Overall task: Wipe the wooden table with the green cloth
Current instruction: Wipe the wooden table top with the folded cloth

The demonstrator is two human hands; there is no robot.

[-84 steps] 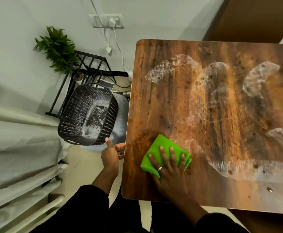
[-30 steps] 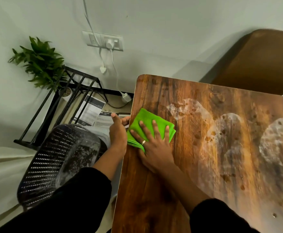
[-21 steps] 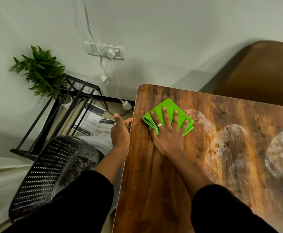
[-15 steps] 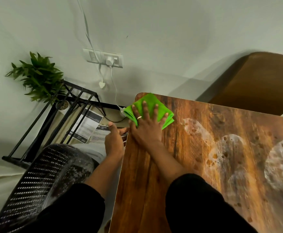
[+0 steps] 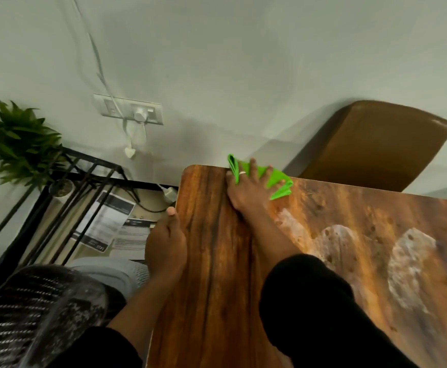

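Right hand (image 5: 249, 191): one, fingers spread flat, pressing the green cloth onto the table's far edge; ring on one finger.
Green cloth (image 5: 276, 181): one, folded, partly overhanging the far edge, under the fingers.
Left hand (image 5: 166, 243): one, resting against the table's left edge, fingers loosely together, holding nothing.
Wooden table (image 5: 211, 261): one; two pale foamy smears (image 5: 408, 264) on its right part.
Off the table: one dark perforated basket (image 5: 28, 312), one potted plant (image 5: 18, 144), one black metal rack (image 5: 65, 197).
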